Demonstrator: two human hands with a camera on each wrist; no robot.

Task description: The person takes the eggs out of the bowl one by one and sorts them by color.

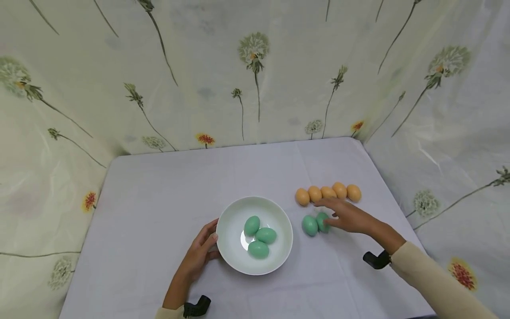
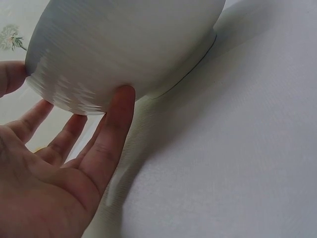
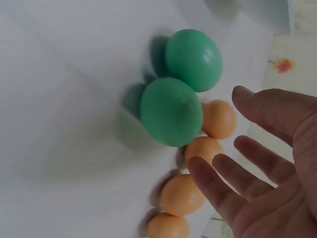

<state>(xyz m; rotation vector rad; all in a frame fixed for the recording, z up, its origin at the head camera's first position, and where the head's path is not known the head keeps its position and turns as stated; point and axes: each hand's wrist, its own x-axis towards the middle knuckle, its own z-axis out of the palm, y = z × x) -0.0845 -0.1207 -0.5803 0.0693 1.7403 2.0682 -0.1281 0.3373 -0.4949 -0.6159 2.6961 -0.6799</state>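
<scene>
A white bowl (image 1: 276, 261) stands on the table and holds several green eggs (image 1: 258, 249). My left hand (image 1: 199, 252) holds the bowl's left side, thumb at the rim and fingers spread against the outer wall, as the left wrist view shows. To the right of the bowl, two more green eggs (image 1: 310, 225) lie side by side. Over the right one of these reaches my right hand (image 1: 347, 215), thumb and fingers apart and nothing between them. In the right wrist view, its fingertips lie beside a green egg (image 3: 171, 112), with a gap between them.
Behind the two green eggs runs a row of several orange eggs (image 1: 302, 197), which my right fingers partly overlap in the head view. A white cloth covers the table (image 1: 167, 190). Flower-patterned sheeting (image 1: 215, 79) hangs at the back and both sides.
</scene>
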